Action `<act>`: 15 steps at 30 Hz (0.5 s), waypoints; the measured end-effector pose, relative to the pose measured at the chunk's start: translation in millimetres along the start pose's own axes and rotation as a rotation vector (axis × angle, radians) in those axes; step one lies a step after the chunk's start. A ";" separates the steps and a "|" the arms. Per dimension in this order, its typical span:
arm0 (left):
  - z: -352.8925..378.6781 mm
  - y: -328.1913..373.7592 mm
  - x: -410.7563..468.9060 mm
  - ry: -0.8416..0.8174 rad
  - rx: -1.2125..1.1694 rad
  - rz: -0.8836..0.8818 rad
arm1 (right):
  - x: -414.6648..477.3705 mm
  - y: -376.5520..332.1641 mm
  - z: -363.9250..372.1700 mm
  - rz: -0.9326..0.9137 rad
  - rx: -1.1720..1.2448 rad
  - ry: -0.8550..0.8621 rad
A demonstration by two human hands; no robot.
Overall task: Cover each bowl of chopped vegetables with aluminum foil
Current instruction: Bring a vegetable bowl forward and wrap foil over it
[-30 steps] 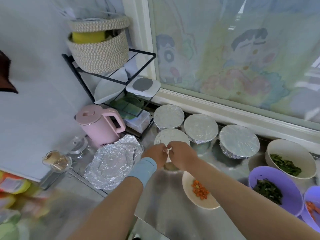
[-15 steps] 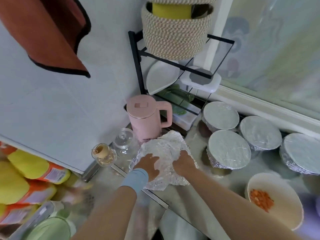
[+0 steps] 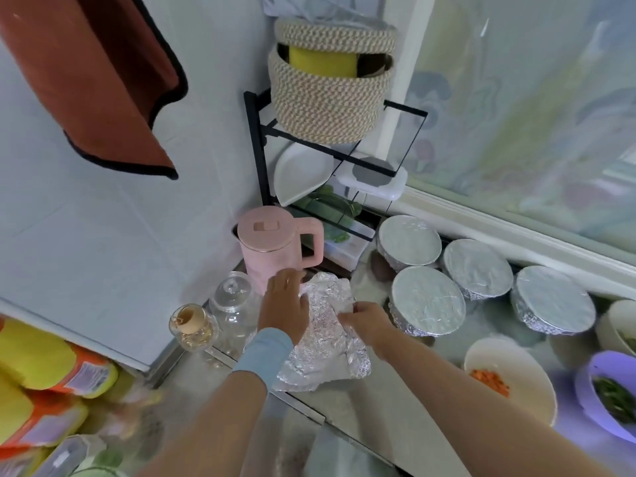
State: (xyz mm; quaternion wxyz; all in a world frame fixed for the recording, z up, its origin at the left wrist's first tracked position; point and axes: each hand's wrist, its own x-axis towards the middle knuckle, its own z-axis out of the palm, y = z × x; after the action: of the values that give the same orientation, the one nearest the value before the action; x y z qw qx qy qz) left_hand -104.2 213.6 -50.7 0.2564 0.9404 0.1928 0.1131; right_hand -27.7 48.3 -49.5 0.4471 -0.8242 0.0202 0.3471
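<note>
A crumpled stack of aluminum foil sheets lies on the steel counter in front of the pink kettle. My left hand rests flat on the foil's left side, fingers straight. My right hand pinches the foil's right edge. Several foil-covered bowls stand to the right, the nearest just beyond my right hand. A cream bowl of chopped carrot and a purple bowl of chopped greens stand uncovered at the lower right.
A pink kettle stands right behind the foil. Two glass jars sit to its left. A black wire rack holds a woven basket, a plate and a container. Another cream bowl shows at the right edge.
My view swung left from the covered bowls to the foil stack. Both hands left the covered bowl and came onto the foil; the right hand now pinches its edge.
</note>
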 end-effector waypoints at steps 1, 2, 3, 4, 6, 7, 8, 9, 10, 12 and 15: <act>-1.3 8.7 2.6 0.015 0.015 0.019 | -5.5 -0.9 -9.8 -0.022 0.000 0.006; -0.8 17.3 4.5 0.000 0.026 0.021 | -9.6 0.1 -19.7 -0.040 0.008 0.018; 0.2 26.2 6.2 -0.036 0.031 0.011 | -12.7 2.5 -30.1 -0.060 0.016 0.028; 2.8 34.4 8.4 -0.083 0.022 -0.010 | -16.8 4.7 -41.0 -0.070 0.026 0.042; 6.8 52.0 13.1 -0.179 -0.011 -0.051 | -25.2 11.4 -65.2 -0.079 0.059 0.070; 9.9 61.6 15.3 -0.223 -0.024 -0.047 | -28.4 16.4 -78.3 -0.084 0.072 0.088; 13.0 72.4 16.3 -0.254 -0.039 -0.033 | -32.0 22.4 -91.6 -0.095 0.075 0.108; 16.7 84.4 16.0 -0.284 -0.064 -0.024 | -35.7 28.6 -105.2 -0.105 0.073 0.128; 20.9 98.0 14.3 -0.308 -0.100 -0.017 | -39.8 36.1 -119.5 -0.111 0.076 0.148; 31.3 129.0 7.2 -0.356 -0.168 0.001 | -47.7 55.2 -150.5 -0.106 0.091 0.183; 54.6 176.6 -6.1 -0.419 -0.207 0.026 | -61.0 91.2 -200.6 -0.068 0.116 0.227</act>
State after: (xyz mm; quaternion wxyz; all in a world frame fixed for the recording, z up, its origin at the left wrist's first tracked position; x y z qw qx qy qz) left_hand -38.9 46.9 -4.6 0.3844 0.9144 0.1107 -0.0622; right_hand 5.9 -173.9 -7.4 0.5005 -0.8310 0.0626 0.2346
